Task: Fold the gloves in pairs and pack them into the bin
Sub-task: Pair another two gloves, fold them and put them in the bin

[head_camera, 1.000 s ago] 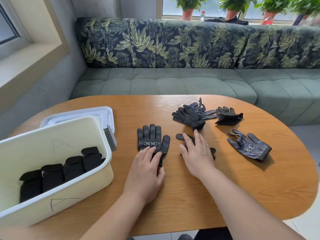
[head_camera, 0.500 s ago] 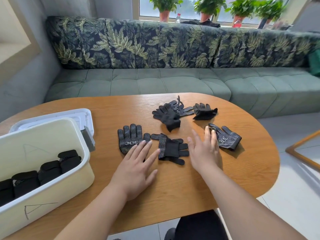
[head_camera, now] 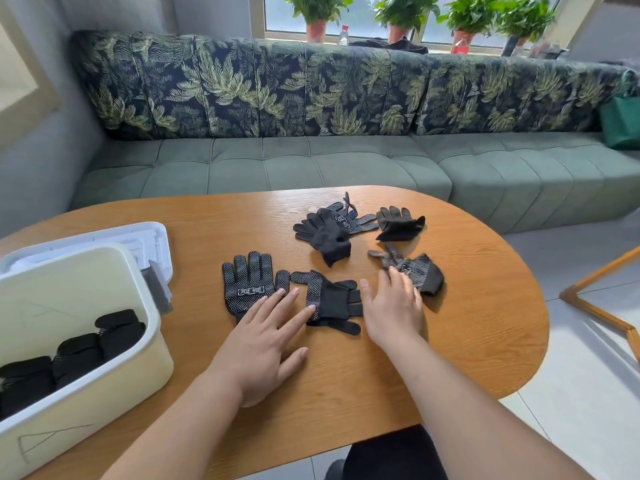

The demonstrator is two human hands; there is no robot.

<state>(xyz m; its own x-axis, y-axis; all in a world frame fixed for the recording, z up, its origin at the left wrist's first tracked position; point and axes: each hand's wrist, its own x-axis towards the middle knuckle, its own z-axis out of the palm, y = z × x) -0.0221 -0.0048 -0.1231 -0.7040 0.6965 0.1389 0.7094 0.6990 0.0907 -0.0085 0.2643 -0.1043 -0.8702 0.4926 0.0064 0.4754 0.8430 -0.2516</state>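
Nearest you, the left hand (head_camera: 263, 341) lies flat with its fingers spread wide. Its tips rest on the cuff of the flat dotted glove (head_camera: 247, 284) and touch the crumpled glove (head_camera: 332, 301) just beside it. Your right hand (head_camera: 393, 313) has left that crumpled glove within the last 1 second and now lies, fingers nearly straight, on the outer dotted glove (head_camera: 420, 271), with no pinch visible. You appear to be choosing a mate to pair. At left, the bin (head_camera: 104, 393) already holds folded pairs (head_camera: 86, 344). Farther across the table (head_camera: 467, 341), 2 overlapping gloves (head_camera: 327, 232) and 1 lone black glove (head_camera: 398, 225) wait.
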